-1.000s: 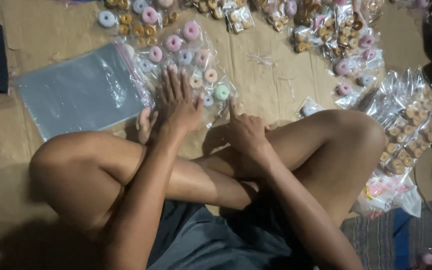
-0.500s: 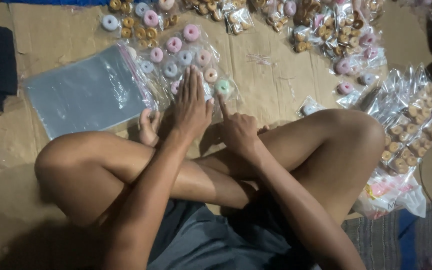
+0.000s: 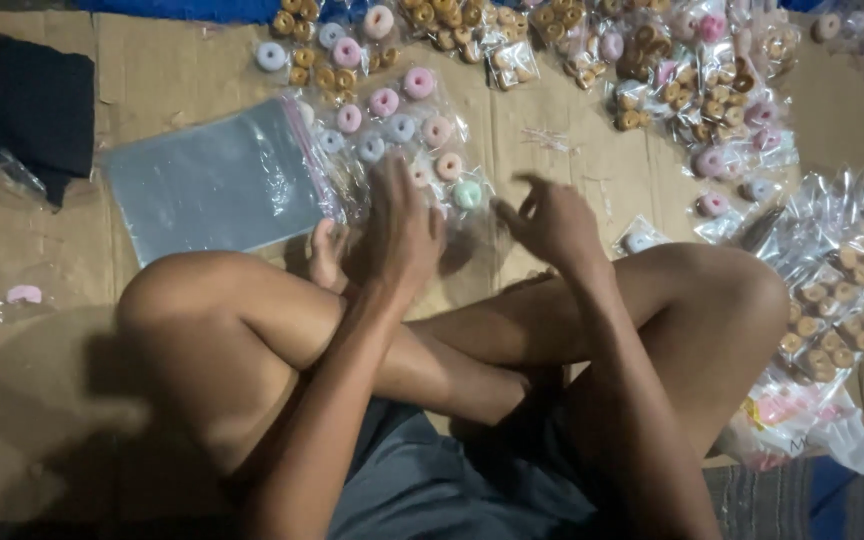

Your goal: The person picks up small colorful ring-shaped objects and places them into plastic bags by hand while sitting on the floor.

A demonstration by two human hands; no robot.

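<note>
I sit cross-legged on cardboard [image 3: 552,170]. My left hand [image 3: 402,232] lies flat, fingers spread, at the near edge of a cluster of clear packets [image 3: 404,130] holding small pink, blue and green ring sweets. My right hand [image 3: 550,220] hovers just right of that cluster, above my shin, with its fingers loosely curled and apart and nothing visible in them. A green ring [image 3: 467,193] lies between the two hands. A stack of empty clear bags [image 3: 212,185] lies left of my left hand.
Packets of brown and pink rings [image 3: 672,70] cover the far side, with more brown ring packets [image 3: 842,290] at the right. A black cloth [image 3: 37,105] lies at the far left, a loose pink ring [image 3: 24,294] by my left knee and a small packet [image 3: 640,238] near my right knee.
My right hand has lifted off my leg and moved up and to the right, opening its fingers. My left hand has stayed on the packets.
</note>
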